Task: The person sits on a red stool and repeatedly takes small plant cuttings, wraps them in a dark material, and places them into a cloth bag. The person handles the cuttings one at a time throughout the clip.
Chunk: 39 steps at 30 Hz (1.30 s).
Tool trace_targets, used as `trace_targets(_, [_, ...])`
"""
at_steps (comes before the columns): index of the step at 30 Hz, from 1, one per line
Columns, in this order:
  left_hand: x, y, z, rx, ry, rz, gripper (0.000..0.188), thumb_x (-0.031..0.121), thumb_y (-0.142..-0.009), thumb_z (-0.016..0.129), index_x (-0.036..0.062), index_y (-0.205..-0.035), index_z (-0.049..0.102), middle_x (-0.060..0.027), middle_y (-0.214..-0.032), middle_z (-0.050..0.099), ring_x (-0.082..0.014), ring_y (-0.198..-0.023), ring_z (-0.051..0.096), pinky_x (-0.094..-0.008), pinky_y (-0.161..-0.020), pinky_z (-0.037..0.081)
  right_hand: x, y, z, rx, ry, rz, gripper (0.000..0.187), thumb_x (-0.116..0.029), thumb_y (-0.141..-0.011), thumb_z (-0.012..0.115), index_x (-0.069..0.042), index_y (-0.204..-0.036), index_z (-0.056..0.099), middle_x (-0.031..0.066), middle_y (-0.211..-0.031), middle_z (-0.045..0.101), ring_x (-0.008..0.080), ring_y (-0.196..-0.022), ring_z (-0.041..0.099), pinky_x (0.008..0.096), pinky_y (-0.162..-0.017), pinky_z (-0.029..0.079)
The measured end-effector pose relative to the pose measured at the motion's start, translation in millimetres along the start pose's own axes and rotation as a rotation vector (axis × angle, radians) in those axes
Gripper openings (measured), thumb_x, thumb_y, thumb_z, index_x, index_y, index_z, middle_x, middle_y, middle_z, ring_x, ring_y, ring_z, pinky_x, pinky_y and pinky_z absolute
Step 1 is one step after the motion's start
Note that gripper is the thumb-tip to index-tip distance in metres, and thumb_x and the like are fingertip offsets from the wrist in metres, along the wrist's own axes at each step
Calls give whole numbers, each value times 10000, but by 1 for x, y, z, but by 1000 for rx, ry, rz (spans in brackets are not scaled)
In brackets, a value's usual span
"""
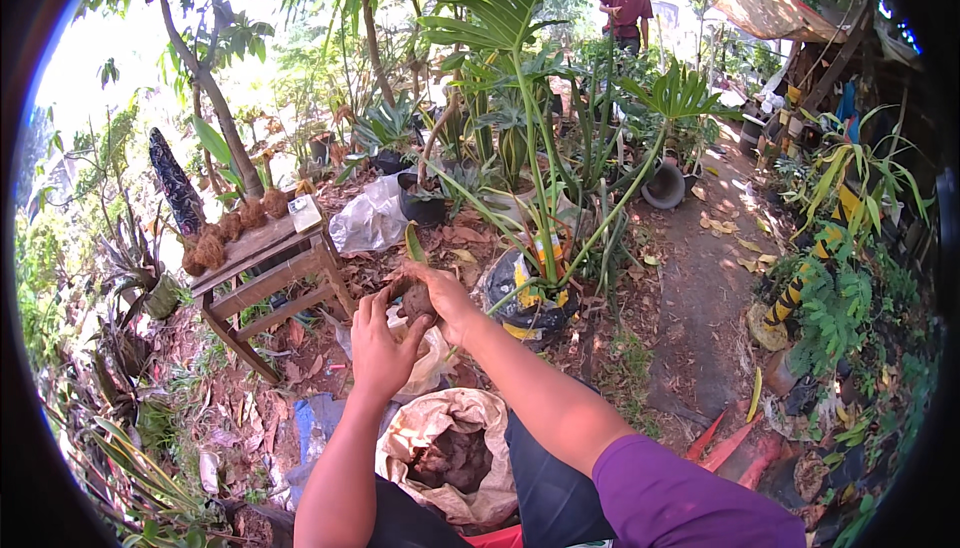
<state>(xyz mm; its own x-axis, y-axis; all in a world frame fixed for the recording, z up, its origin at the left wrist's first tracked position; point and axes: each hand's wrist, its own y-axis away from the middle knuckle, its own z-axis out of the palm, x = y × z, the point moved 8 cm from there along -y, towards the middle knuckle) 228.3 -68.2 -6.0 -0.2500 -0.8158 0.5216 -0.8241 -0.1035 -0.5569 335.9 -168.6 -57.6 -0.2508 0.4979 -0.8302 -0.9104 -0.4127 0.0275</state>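
A rounded brown soil ball (416,302) is cupped between my two hands, out in front of me. A small green leaf (413,244) stands up just above it and seems to grow from it. My left hand (380,346) curls its fingers against the near left side. From the right, my right hand (447,300) wraps over the ball's far side, hiding part of it. Below them, between my knees, a pale woven sack (402,435) with rolled-down edges holds dark brown clumpy material (455,458). A crumpled clear plastic bag (430,360) lies just behind the sack.
To the left stands a wooden bench (262,248) bearing several fibrous brown balls (228,226) and a small pale box (304,213). Ahead is a large-leaved plant in a black and yellow bag (530,323). A dirt path (705,318) runs along the right; another person (627,13) stands far back.
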Motion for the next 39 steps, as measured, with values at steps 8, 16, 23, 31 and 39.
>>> trace_targets(8, [8, -7, -10, 83, -23, 30, 597, 347, -867, 830, -37, -1285, 644, -183, -1175, 645, -385, -1134, 592, -475, -1010, 464, -13, -4, 1, 57, 236, -131, 287, -332, -1015, 721, -60, -1103, 753, -10, -949, 703, 78, -831, 655, 272, -698, 532])
trace_targets(16, [14, -4, -9, 100, 105, 31, 484, 256, -840, 846, -33, -1186, 668, -185, -1096, 673, -393, -1070, 622, -486, -955, 487, -2, -11, -5, 114, 135, -124, 240, -320, -983, 739, -106, -877, 716, -61, -755, 543, 64, -673, 501, 293, -603, 383])
trace_targets(23, [18, -2, -9, 107, 66, 43, 489, 226, -845, 840, -37, -1217, 662, -183, -1110, 661, -382, -1079, 627, -469, -957, 496, -5, -6, -5, 110, 158, -103, 195, -213, -1011, 672, -48, -931, 740, 35, -849, 723, 127, -738, 690, 281, -674, 539])
trace_targets(31, [18, -4, -6, 108, 71, 48, 511, 138, -850, 824, -50, -1291, 645, -168, -1100, 651, -332, -1059, 648, -429, -948, 519, -5, -10, -5, 67, 90, -119, 166, -163, -1019, 635, -35, -970, 730, 46, -885, 725, 142, -774, 706, 300, -701, 571])
trace_targets(39, [17, -4, -6, 106, 78, 66, 526, 151, -870, 812, -41, -1328, 639, -176, -1120, 648, -349, -1062, 640, -447, -942, 518, 0, -11, -7, 76, 90, -68, 126, -132, -1019, 650, -33, -1046, 722, 62, -991, 741, 150, -869, 714, 304, -778, 578])
